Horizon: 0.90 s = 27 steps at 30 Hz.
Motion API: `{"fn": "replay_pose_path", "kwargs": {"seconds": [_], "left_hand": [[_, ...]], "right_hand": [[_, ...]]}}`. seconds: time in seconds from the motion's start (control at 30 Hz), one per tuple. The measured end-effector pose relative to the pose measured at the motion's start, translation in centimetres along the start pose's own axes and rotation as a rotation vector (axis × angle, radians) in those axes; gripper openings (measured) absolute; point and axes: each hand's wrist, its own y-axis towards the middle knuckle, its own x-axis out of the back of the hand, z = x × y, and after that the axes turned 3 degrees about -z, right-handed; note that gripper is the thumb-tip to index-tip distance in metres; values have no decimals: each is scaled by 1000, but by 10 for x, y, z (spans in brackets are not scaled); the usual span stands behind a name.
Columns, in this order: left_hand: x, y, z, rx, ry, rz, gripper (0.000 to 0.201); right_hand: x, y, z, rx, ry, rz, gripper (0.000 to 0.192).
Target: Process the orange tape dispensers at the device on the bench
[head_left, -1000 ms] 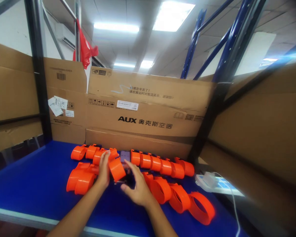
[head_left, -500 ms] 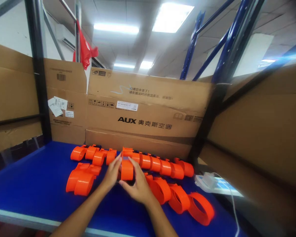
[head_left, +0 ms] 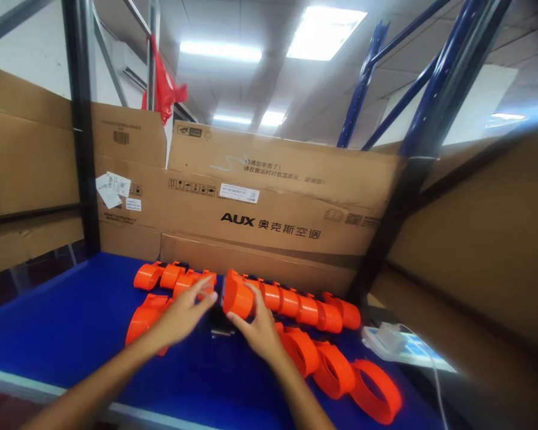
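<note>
My right hand [head_left: 260, 329] grips an orange ring-shaped plastic part [head_left: 238, 297] near the middle of the table, thumb below and fingers on its right side. My left hand [head_left: 186, 316] is apart from that part, its fingers loosely spread and nothing seen in them. It passes in front of several similar orange rings [head_left: 172, 276] in the back row. Between the hands a small dark object with a metallic edge [head_left: 223, 330] lies on the blue surface; its kind is unclear. My left forearm partly covers another orange ring [head_left: 140, 322].
More orange rings [head_left: 306, 310] line the back right, with larger-looking ones [head_left: 376, 391] in front. A white power strip [head_left: 381, 343] with a plug and cable sits at right. Cardboard panels [head_left: 269, 227] and dark posts [head_left: 81, 131] enclose the blue table [head_left: 72, 304].
My left hand has let go of the orange ring and moved left. The ring, still in my right hand, has turned and shifted slightly. The view has swung slightly left.
</note>
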Motion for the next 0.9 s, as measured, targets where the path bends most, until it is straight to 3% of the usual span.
{"fn": "replay_pose_path", "kwargs": {"seconds": [0.1, 0.17, 0.27, 0.4, 0.57, 0.67, 0.9], "left_hand": [[60, 37, 1, -203, 444, 53, 56], [93, 61, 10, -240, 731, 124, 68], [119, 87, 33, -205, 991, 288, 83], [119, 97, 61, -174, 1085, 456, 88], [110, 98, 73, -161, 1126, 501, 79], [113, 101, 69, -212, 1120, 481, 72], [142, 110, 37, -279, 1113, 354, 86]], "right_hand": [[-4, 15, 7, -36, 62, 110, 74], [-9, 25, 9, -45, 136, 179, 73], [-21, 38, 5, -51, 194, 203, 74], [-37, 52, -5, -78, 151, 147, 73], [-50, 62, -13, -67, 103, 130, 70], [-54, 65, -16, -45, 115, 162, 69], [-52, 64, -19, -89, 32, 168, 68]]}}
